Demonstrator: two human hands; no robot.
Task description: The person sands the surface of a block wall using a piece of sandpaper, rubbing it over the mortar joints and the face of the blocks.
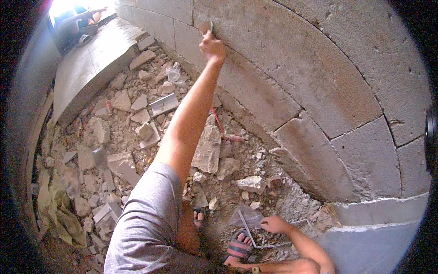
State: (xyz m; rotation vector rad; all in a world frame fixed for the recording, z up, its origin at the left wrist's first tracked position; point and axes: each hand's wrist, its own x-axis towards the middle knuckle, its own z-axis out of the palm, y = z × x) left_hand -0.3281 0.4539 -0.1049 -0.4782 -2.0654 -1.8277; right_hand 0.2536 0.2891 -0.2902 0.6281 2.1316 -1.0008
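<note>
My left hand [212,48] reaches far up along the block wall [273,59], closed around a small scraper [205,27] with a pale flat blade. The blade lies at the wall's face, close to a joint between blocks; its handle is hidden in my fist. Low on the right, my right hand [275,224] hangs beside my striped sandal [239,245], fingers bent. Around it lies a bent white strip [262,247], and a piece of clear plastic film [245,215] is just left of it. Whether the fingers hold anything there cannot be made out.
Broken rubble [121,100] covers the floor, with a metal channel piece [164,105] among it. A pale slab [93,64] runs along the far left, where another person [75,27] sits. Green-brown cloth [59,210] lies at left, a grey panel [369,249] at lower right.
</note>
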